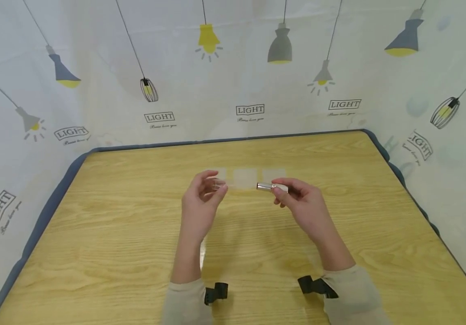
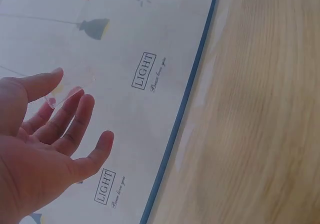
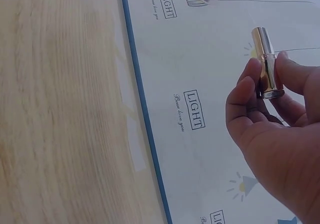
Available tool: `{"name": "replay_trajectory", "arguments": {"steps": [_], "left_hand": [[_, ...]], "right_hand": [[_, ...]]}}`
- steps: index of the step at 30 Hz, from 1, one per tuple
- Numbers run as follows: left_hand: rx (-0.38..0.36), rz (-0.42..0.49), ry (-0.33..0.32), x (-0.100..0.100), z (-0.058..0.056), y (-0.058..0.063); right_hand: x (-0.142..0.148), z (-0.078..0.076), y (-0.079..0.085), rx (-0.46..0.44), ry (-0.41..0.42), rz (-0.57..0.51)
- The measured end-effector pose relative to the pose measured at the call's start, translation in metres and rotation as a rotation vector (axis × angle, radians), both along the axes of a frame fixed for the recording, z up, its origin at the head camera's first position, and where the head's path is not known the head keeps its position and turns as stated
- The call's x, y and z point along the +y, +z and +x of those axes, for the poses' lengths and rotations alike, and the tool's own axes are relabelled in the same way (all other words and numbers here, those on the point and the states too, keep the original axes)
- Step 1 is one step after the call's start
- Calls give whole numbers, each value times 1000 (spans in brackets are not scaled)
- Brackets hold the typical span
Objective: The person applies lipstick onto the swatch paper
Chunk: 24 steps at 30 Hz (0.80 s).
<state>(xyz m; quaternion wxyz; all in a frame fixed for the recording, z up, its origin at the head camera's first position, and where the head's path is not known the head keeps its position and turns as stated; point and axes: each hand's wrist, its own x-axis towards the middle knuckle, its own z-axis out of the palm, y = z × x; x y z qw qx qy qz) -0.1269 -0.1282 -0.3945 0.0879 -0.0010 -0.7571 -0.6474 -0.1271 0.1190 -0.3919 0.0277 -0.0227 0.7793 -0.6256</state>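
Observation:
My left hand (image 1: 198, 203) is raised above the table and pinches a clear, see-through cap (image 1: 219, 183) between thumb and fingers. In the left wrist view the cap's edges (image 2: 62, 100) show only faintly. Across from it, my right hand (image 1: 307, 204) holds a shiny metallic lipstick tube (image 1: 265, 186) by its base, with thumb and fingers around it. The tube's uncapped end points left, toward the cap, and a dark reddish tip shows there. In the right wrist view the tube (image 3: 268, 67) looks gold-silver. A gap separates tube and cap.
Three pale translucent squares (image 1: 244, 178) lie in a row on the wood-grain table (image 1: 127, 225), just beyond the hands. A blue edging (image 1: 156, 145) borders the table. A white curtain with printed lamps (image 1: 216, 85) surrounds it. Black straps (image 1: 216, 293) are on both wrists.

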Motion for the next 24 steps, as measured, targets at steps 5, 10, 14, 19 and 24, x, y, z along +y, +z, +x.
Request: {"name": "replay_trajectory", "arguments": {"steps": [5,10,14,19,24], "left_hand": [[-80,4,145,-24,-12,-7],[-181,-89,255,-51,-23,-22],[-237,-212,338,-66,-32,-33],[-241,-432,352,-75,-49,-44],[-235,-558,337,-78,-70,-50]], "right_hand": [[-1,-3,3,-8,-3,16],[0,-8,3,-2,3,-2],[0,-11,1,-4,17,-18],[-1,-15,-5,-34,33,-46],[-1,-19,-8,-79,35,-66]]}}
